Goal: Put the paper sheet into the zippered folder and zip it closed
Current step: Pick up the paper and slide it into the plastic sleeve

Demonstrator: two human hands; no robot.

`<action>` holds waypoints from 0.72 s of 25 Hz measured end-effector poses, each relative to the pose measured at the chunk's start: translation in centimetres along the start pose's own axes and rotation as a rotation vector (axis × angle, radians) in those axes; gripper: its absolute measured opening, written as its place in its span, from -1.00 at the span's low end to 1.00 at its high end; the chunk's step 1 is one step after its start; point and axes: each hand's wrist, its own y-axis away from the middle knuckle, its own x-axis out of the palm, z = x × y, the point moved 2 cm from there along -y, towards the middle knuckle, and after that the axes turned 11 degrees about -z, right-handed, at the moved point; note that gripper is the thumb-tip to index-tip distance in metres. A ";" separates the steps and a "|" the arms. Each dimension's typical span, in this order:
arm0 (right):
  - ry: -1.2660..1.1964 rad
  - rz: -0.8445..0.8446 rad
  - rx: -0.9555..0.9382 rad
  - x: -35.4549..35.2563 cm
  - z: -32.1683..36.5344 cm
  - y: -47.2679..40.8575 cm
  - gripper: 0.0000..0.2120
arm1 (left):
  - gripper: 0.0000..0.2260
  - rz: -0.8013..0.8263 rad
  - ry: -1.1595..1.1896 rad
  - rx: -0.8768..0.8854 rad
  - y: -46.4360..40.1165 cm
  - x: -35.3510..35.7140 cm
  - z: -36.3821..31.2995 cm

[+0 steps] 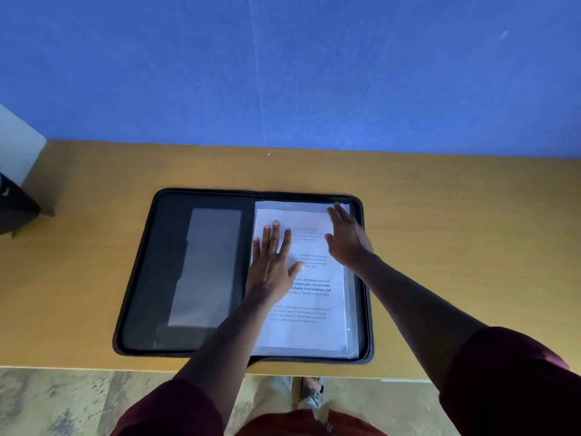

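Two bare hands are laid on a white printed paper sheet [309, 297], which already lies on the right-hand half of a black, round-cornered zippered folder [147, 278] spread open flat on a smooth yellow-brown wooden table [456, 231]. The left hand [272, 262] is pressed palm-down with fingers spread near the sheet's inner edge; the right hand [345, 237] is held flat and open at the upper right corner, nothing being gripped by either. The sheet appears to be seated among translucent plastic sleeves [352, 347], though whether it is tucked inside one cannot be told. The insertion is judged nearly done; folding the cover over and zipping remain. A glossy grey transparent pocket [206, 265] is set into the matte fabric left half.
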 end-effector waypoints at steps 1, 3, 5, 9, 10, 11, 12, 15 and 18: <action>0.011 0.014 -0.003 0.2 0.2 0.9 -0.39 | -0.27 0.001 0.001 -0.011 0.7 -0.1 0.0; 0.033 0.030 -0.001 0.7 0.7 3.0 -0.39 | -0.28 0.001 0.011 -0.023 2.2 -0.3 0.1; 0.046 0.032 0.009 1.2 1.1 5.0 -0.41 | -0.29 0.003 0.025 -0.037 3.7 -0.5 0.4; 0.051 0.058 0.041 2.3 1.9 8.5 -0.41 | -0.28 0.010 0.012 -0.082 6.6 -1.3 1.9; 0.049 0.064 0.050 2.6 2.1 9.2 -0.40 | -0.28 0.016 0.008 -0.093 7.2 -1.5 2.6; 0.047 0.068 0.058 2.7 2.2 9.7 -0.39 | -0.28 0.020 0.002 -0.102 7.6 -1.8 3.4; 0.044 0.074 0.067 2.8 2.3 10.1 -0.37 | -0.28 0.021 -0.009 -0.111 8.1 -2.1 4.2; 0.035 0.097 0.078 3.0 2.4 10.7 -0.31 | -0.28 0.008 -0.034 -0.147 9.0 -3.3 6.8; 0.019 0.101 0.107 3.2 2.8 10.6 -0.28 | -0.29 -0.025 -0.037 -0.190 9.4 -4.6 9.8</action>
